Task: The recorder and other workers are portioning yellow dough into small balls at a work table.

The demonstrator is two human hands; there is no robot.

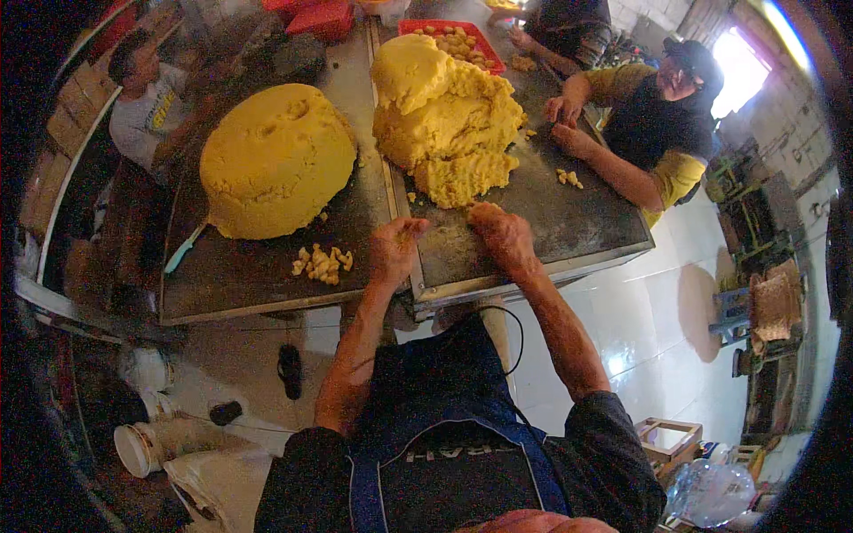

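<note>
A big torn mound of yellow dough [449, 124] sits on the dark-topped table ahead of me. My left hand [397, 251] is over the near edge of the table, by the seam between two tabletops, its fingers curled together; whatever they may hold is hidden. To the right, my right hand [504, 238] is closed just in front of the mound's near end, and I cannot make out what is in it. A second, smoother dough mound [277, 162] stands on the left tabletop, with a turquoise-handled tool [184, 251] at its lower left side.
Small pale dough pieces [322, 264] lie on the left tabletop. A red tray [453, 44] of dough balls stands at the far end. At the right edge a co-worker [662, 124] in a dark cap handles something small; others stand farther off. A white bucket [142, 449] is on the floor.
</note>
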